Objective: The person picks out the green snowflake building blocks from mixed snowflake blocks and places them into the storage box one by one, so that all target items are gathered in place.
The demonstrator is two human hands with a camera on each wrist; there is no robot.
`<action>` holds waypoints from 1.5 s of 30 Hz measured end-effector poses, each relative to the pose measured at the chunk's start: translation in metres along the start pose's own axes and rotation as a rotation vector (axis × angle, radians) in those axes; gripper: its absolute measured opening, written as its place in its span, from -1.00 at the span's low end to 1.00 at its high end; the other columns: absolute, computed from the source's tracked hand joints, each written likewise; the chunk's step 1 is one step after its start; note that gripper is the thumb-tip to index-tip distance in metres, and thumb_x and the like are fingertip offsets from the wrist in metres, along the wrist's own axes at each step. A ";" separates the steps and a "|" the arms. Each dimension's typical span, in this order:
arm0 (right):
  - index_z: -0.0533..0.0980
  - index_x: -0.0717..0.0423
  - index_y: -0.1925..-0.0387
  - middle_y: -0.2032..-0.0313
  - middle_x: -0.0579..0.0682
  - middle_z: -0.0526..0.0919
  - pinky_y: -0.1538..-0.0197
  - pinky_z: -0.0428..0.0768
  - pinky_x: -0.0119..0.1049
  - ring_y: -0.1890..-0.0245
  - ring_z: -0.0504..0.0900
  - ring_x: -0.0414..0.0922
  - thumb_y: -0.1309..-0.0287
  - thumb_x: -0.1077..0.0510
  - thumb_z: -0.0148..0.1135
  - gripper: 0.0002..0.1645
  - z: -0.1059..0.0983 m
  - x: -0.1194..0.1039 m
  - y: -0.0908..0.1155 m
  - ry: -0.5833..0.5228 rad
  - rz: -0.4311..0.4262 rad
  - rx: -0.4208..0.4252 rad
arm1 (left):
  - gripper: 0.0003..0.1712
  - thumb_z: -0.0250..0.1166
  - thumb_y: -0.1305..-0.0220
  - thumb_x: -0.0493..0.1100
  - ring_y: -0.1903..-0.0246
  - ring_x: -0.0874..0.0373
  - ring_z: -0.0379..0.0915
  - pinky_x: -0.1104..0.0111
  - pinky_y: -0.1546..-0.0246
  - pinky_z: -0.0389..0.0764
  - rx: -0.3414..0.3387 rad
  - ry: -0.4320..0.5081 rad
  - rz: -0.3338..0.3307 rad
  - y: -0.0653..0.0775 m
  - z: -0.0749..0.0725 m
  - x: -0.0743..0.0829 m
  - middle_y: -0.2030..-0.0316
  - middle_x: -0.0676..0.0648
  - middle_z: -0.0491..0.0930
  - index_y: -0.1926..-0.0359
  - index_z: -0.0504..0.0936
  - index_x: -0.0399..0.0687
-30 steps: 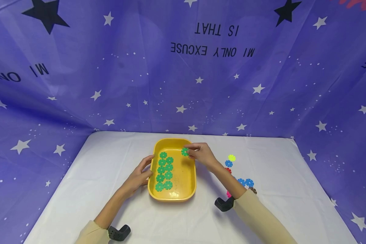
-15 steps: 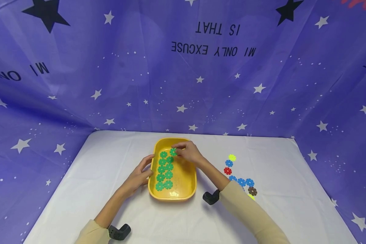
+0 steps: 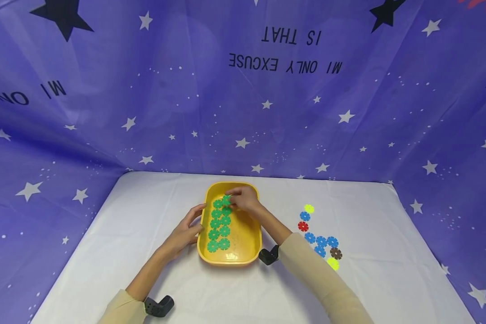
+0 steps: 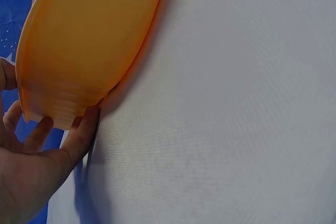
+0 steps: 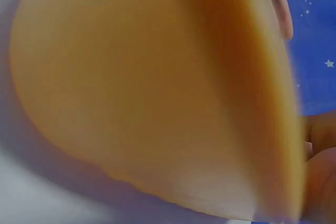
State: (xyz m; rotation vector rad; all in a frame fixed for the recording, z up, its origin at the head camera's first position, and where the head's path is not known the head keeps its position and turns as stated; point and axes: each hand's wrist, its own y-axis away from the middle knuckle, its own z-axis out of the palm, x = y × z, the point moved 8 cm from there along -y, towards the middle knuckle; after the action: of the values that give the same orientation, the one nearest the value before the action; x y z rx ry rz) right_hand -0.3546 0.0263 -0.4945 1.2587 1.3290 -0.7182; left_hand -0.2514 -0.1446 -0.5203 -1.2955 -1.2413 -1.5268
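In the head view, a yellow tray (image 3: pixel 230 263) stands on the white cloth, with two rows of green notched plastic discs (image 3: pixel 213 234) lying along its left side. My left hand (image 3: pixel 185 230) grips the tray's left wall. In the left wrist view, the left hand's fingers (image 4: pixel 79 137) spread from rim to base against the outer wall. Inside the far part of the tray, my right hand (image 3: pixel 245 199) pinches a green notched disc (image 3: pixel 226 200) at the top of the right-hand row. The right fingertips are partly hidden; the tray wall blocks most of the right wrist view.
Right of the tray, loose notched discs lie on the cloth: yellow (image 3: pixel 309 209), red (image 3: pixel 303 226), blue (image 3: pixel 321 241) and brown (image 3: pixel 336 253) ones. A purple starred curtain (image 3: pixel 243 112) stands behind the table. My right forearm (image 3: pixel 320 274) crosses the table's front.
My right hand has carried the green disc leftward across the tray to the top of the right-hand row. The left hand stays on the tray wall.
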 end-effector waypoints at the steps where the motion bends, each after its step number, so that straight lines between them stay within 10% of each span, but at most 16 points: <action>1: 0.63 0.38 -0.02 0.17 0.30 0.68 0.14 0.71 -0.16 0.41 0.63 0.01 -0.24 0.46 0.11 -0.66 0.000 0.001 -0.001 -0.001 0.009 0.007 | -0.18 0.08 -0.26 -0.37 -0.34 -0.33 0.16 0.01 -0.04 0.60 0.000 0.001 -0.001 0.000 0.000 0.000 -0.52 -0.24 -0.09 -0.52 0.12 0.10; 13: 0.64 0.33 -0.01 0.12 0.17 0.68 0.21 0.70 -0.27 0.42 0.64 -0.04 -0.22 0.43 0.12 -0.65 0.001 0.006 0.001 0.115 0.025 0.023 | -0.18 0.08 -0.26 -0.37 -0.33 -0.33 0.19 0.02 -0.02 0.62 0.008 -0.002 -0.010 -0.001 0.000 0.001 -0.52 -0.23 -0.09 -0.52 0.12 0.11; 45: 0.59 0.29 -0.12 0.32 0.12 0.63 0.09 0.68 -0.28 0.42 0.69 -0.13 -0.25 0.41 0.20 -0.61 0.005 0.011 -0.012 -0.130 0.305 -0.025 | -0.18 0.08 -0.26 -0.36 -0.33 -0.32 0.19 0.01 -0.04 0.61 0.002 -0.008 0.003 -0.001 -0.001 0.000 -0.52 -0.24 -0.08 -0.51 0.13 0.11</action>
State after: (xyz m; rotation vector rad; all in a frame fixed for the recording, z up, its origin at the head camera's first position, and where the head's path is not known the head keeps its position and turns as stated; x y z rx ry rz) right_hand -0.3621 0.0212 -0.5091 1.3348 1.0095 -0.5546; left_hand -0.2522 -0.1457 -0.5206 -1.3027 -1.2455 -1.5190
